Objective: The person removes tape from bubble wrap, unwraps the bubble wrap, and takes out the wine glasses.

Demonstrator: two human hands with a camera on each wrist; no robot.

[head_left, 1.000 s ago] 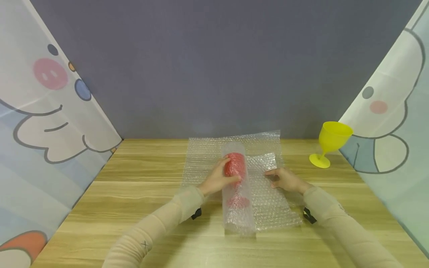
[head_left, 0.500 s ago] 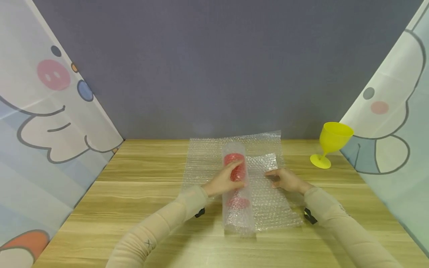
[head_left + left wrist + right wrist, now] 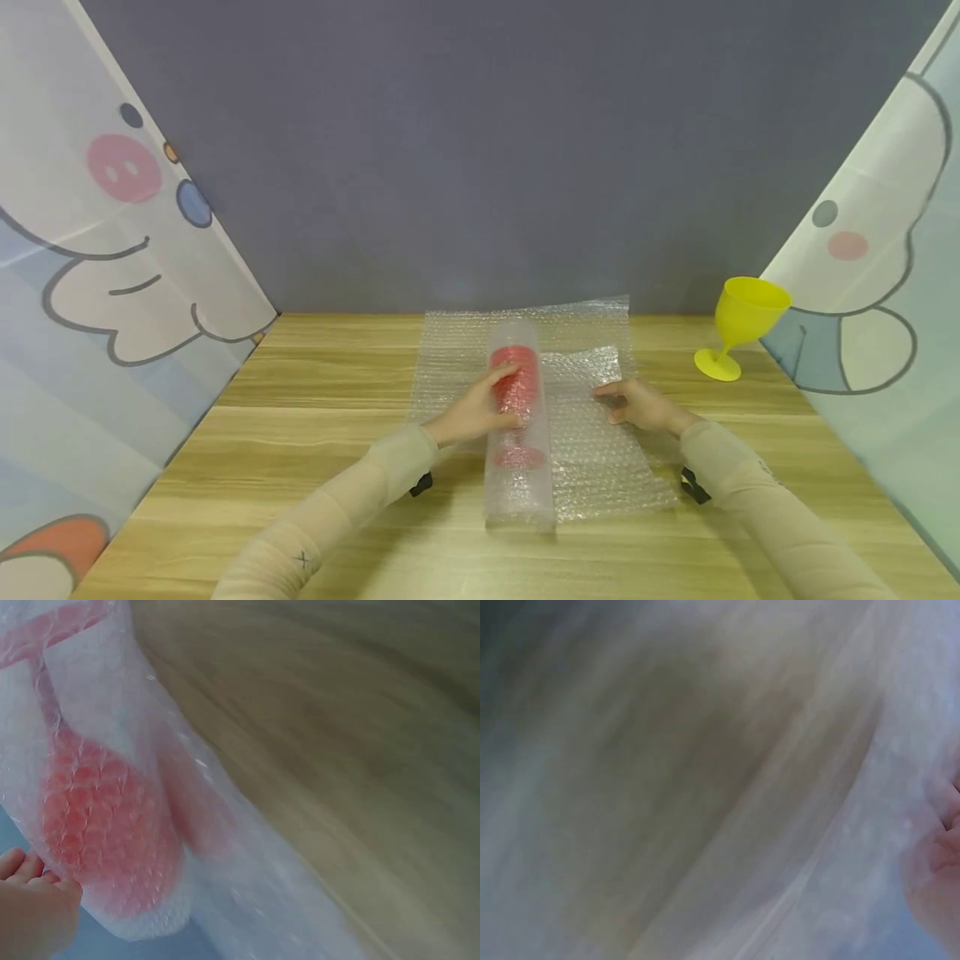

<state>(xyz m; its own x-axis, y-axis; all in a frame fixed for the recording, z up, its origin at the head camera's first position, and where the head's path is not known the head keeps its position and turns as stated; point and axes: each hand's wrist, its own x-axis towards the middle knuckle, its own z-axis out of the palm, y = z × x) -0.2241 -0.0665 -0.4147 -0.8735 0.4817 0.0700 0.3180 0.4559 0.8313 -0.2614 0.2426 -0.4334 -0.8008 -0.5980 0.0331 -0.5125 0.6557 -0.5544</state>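
Note:
A red goblet (image 3: 514,383) lies on its side inside a roll of bubble wrap (image 3: 519,496), its round foot toward the near end. Through the plastic, the left wrist view shows its bowl (image 3: 101,817) and stem. My left hand (image 3: 474,410) grips the roll from the left, thumb and fingers spread over the bowl. From the roll, a bubble wrap sheet extends right and back over the table. My right hand (image 3: 643,406) holds this sheet at its right edge with thumb and fingers. In the blurred right wrist view only part of that hand shows, against the wrap.
A yellow goblet (image 3: 742,321) stands upright at the back right of the wooden table (image 3: 315,379). A dark grey panel (image 3: 480,158) rises behind the table. Cartoon-printed sheets flank it on both sides.
My left hand has first slid right over the roll, then rolled it slightly left with the red goblet inside. My right hand has stayed in place on the bubble wrap.

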